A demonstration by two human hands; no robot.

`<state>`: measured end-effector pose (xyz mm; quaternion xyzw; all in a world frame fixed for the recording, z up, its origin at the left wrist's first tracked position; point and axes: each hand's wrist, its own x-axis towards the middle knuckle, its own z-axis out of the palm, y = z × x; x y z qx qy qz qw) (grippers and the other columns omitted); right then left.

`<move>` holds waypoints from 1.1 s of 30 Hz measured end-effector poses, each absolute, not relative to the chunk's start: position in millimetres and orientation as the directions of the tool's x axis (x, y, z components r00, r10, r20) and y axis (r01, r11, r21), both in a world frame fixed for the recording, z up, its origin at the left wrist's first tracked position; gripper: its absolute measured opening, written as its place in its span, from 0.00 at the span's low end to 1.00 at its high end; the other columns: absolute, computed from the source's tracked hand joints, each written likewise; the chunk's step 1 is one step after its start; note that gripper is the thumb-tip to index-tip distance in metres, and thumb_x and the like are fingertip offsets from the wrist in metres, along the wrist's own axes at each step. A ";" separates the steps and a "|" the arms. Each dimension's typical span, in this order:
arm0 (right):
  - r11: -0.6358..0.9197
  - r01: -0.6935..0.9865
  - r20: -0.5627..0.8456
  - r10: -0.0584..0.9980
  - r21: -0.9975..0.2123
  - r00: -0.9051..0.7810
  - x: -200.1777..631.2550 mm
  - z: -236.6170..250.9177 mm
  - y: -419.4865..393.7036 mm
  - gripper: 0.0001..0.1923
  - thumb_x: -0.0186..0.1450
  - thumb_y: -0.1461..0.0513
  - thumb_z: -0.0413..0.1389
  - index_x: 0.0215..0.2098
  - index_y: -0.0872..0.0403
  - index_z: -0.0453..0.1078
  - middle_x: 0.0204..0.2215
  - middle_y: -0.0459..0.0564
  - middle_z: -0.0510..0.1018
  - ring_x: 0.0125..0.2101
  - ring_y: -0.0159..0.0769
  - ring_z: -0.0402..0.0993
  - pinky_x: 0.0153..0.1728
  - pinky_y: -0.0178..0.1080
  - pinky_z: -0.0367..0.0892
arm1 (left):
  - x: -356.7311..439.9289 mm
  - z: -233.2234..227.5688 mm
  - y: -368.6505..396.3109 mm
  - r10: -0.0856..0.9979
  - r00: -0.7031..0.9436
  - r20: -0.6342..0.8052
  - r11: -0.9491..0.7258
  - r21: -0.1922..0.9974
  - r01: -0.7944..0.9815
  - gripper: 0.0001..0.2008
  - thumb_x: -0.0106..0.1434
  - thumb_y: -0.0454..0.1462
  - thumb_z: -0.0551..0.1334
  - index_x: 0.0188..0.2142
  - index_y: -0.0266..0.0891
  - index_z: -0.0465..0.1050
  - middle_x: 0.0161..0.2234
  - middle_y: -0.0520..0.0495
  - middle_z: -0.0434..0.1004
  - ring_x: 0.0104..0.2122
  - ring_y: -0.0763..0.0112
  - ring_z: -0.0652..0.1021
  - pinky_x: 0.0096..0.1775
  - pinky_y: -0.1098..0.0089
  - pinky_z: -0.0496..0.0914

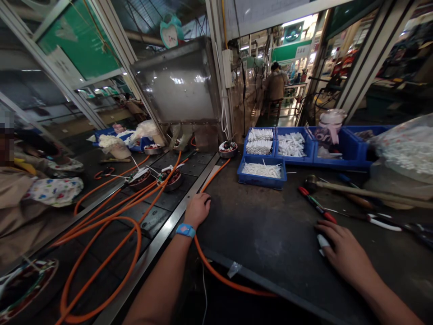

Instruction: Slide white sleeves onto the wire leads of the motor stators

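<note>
My left hand [198,208], with a blue band [186,230] on its wrist, is closed over an orange cable [216,177] at the metal edge of the table. That cable runs up to a round wound motor part [228,149] with white leads and comes out again below my wrist. My right hand [345,248] lies on the dark tabletop with fingers apart and holds nothing. A white cover [324,243] sits on its thumb. Just beyond its fingertips is a red and black pen-like tool [316,204].
Blue bins [294,155] of white tubes line the back, with a blue tray [261,181] in front. A mallet [313,183], pliers [384,222] and a plastic bag [402,153] lie right. Orange cables [138,234] and motor parts [171,180] cover the left track, beside a person's sleeve [20,216].
</note>
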<state>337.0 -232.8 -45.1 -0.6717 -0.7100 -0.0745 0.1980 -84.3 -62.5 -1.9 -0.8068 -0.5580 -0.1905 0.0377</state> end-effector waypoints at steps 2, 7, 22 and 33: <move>0.089 0.983 0.382 0.924 -0.163 -0.020 336.7 -45.3 -232.7 0.21 0.54 0.64 0.46 0.45 0.58 0.71 0.48 0.56 0.72 0.48 0.47 0.67 0.48 0.49 0.65 | -84.2 -2.0 -62.7 0.886 0.305 0.349 -0.374 0.153 0.915 0.10 0.61 0.34 0.55 0.41 0.39 0.73 0.41 0.44 0.75 0.43 0.63 0.73 0.47 0.64 0.67; 0.082 0.981 0.378 0.926 -0.173 -0.011 337.0 -47.1 -231.8 0.21 0.54 0.64 0.47 0.44 0.57 0.71 0.47 0.55 0.73 0.47 0.47 0.67 0.48 0.49 0.65 | -84.4 -2.4 -64.4 0.887 0.299 0.351 -0.370 0.155 0.916 0.10 0.62 0.35 0.56 0.41 0.39 0.73 0.42 0.44 0.74 0.43 0.63 0.73 0.47 0.64 0.67; 0.083 0.983 0.380 0.925 -0.162 -0.016 336.6 -46.2 -232.2 0.20 0.55 0.64 0.47 0.43 0.57 0.71 0.47 0.55 0.73 0.47 0.47 0.67 0.47 0.49 0.65 | -84.9 -3.6 -64.9 0.887 0.300 0.350 -0.369 0.150 0.917 0.10 0.62 0.34 0.55 0.41 0.39 0.72 0.42 0.44 0.74 0.44 0.63 0.72 0.48 0.63 0.67; 0.077 0.980 0.379 0.925 -0.183 -0.002 335.7 -45.0 -232.3 0.21 0.54 0.64 0.47 0.44 0.56 0.71 0.47 0.55 0.73 0.47 0.47 0.68 0.47 0.49 0.66 | -84.7 -2.9 -64.9 0.888 0.300 0.349 -0.371 0.157 0.915 0.10 0.62 0.34 0.55 0.41 0.39 0.73 0.42 0.44 0.74 0.44 0.63 0.72 0.48 0.64 0.67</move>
